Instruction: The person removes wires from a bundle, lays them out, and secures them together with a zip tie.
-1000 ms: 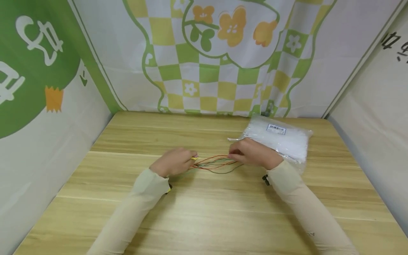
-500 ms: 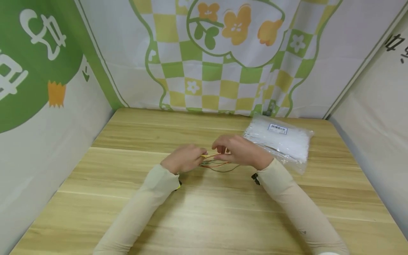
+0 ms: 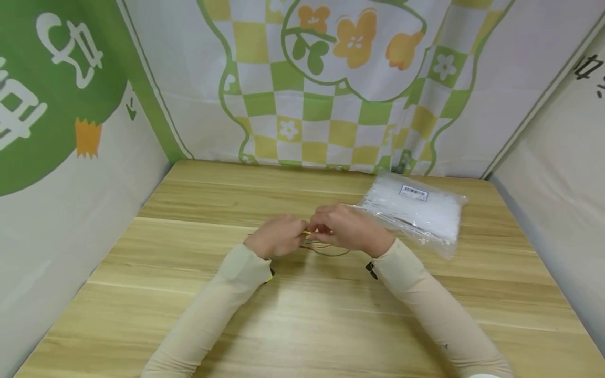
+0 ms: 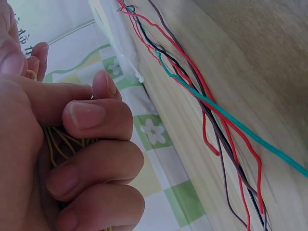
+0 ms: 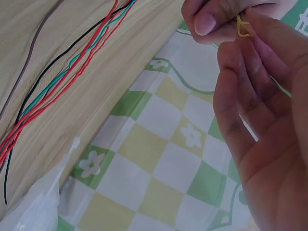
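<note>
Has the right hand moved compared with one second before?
Yes. The right hand moved left, away from the plastic bag, toward the left hand.

Cream long sleeves (image 3: 212, 310) — snug, bare hands (image 3: 276, 242)

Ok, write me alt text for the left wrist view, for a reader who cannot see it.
A close-up of the left hand, its fingers curled round a bunch of thin yellow wires. Beside it, loose red, green and dark wires lie along a light wooden table. A green and yellow checked backdrop with white flowers fills the gap between.
</note>
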`<state>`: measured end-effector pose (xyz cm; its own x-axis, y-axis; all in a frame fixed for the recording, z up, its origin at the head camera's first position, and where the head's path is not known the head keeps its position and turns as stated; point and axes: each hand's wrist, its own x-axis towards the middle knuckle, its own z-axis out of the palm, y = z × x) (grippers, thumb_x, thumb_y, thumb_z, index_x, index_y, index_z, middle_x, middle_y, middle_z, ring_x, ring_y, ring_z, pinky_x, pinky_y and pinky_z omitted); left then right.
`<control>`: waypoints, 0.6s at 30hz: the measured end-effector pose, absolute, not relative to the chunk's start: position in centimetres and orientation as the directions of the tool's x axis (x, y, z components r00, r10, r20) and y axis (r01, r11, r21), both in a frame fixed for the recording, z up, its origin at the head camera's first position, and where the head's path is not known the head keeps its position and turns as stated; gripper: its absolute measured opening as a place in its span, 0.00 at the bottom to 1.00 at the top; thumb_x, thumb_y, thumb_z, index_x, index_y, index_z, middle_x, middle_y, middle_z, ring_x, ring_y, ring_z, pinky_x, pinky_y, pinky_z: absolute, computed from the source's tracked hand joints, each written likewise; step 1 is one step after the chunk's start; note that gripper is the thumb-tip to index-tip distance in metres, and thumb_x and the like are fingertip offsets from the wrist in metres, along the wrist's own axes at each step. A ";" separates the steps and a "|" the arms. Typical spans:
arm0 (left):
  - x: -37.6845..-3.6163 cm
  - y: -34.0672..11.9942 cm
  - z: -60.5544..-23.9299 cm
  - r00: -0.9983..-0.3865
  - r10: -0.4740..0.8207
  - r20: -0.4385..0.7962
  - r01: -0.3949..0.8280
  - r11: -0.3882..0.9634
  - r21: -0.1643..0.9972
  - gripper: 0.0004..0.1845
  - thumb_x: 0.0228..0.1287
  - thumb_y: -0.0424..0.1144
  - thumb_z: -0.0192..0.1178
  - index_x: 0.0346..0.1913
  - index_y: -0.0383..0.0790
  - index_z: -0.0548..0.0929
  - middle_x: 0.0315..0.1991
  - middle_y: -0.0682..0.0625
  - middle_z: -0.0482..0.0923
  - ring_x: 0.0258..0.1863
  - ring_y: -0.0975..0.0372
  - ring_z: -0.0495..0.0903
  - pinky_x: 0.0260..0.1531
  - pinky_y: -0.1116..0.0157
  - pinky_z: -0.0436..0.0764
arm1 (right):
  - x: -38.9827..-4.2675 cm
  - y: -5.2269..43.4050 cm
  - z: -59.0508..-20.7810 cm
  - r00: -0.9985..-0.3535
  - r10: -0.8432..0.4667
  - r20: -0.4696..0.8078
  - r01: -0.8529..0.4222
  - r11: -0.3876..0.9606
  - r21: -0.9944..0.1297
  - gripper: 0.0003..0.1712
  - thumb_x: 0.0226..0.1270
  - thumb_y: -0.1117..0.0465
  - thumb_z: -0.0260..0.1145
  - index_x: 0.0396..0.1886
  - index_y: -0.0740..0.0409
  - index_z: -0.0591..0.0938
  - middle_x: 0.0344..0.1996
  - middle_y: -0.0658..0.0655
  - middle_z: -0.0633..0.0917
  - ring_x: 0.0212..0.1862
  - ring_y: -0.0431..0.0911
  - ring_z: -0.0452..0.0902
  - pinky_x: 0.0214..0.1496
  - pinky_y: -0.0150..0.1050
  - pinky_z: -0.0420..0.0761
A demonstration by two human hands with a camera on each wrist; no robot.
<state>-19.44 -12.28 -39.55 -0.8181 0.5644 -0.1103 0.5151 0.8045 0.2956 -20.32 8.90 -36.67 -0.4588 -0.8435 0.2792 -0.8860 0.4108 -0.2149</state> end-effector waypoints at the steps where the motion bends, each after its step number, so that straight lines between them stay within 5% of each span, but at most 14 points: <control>1: -19.4 -12.2 -39.5 -0.818 0.565 -0.111 0.515 0.804 0.296 0.11 0.78 0.33 0.52 0.48 0.40 0.85 0.24 0.55 0.71 0.24 0.64 0.69 0.31 0.64 0.72 | -20.3 8.9 -36.7 -0.460 -0.843 0.279 -0.885 0.412 -0.216 0.04 0.71 0.57 0.75 0.37 0.52 0.90 0.30 0.46 0.84 0.29 0.34 0.75 0.33 0.29 0.78; 9: -19.4 -12.2 -39.3 -0.813 0.570 -0.119 0.513 0.798 0.317 0.14 0.79 0.32 0.50 0.54 0.37 0.85 0.23 0.55 0.68 0.22 0.64 0.67 0.28 0.65 0.70 | -20.6 8.6 -36.7 -0.463 -0.846 0.265 -0.883 0.415 -0.219 0.08 0.76 0.62 0.68 0.34 0.52 0.88 0.30 0.47 0.86 0.29 0.34 0.76 0.33 0.29 0.78; 18: -19.2 -12.8 -39.6 -0.717 0.696 -0.034 0.659 0.693 0.293 0.05 0.81 0.35 0.58 0.44 0.37 0.81 0.23 0.57 0.69 0.21 0.67 0.63 0.29 0.67 0.72 | -21.7 9.0 -36.8 -0.471 -0.846 0.250 -0.852 0.363 -0.377 0.09 0.71 0.66 0.65 0.29 0.53 0.85 0.24 0.46 0.79 0.26 0.34 0.69 0.31 0.31 0.73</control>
<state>-19.16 -12.84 -39.63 -0.7168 0.6964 -0.0341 0.6590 0.6927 0.2929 -21.68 9.03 -36.77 -0.4711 -0.8460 0.2496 -0.8521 0.3634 -0.3765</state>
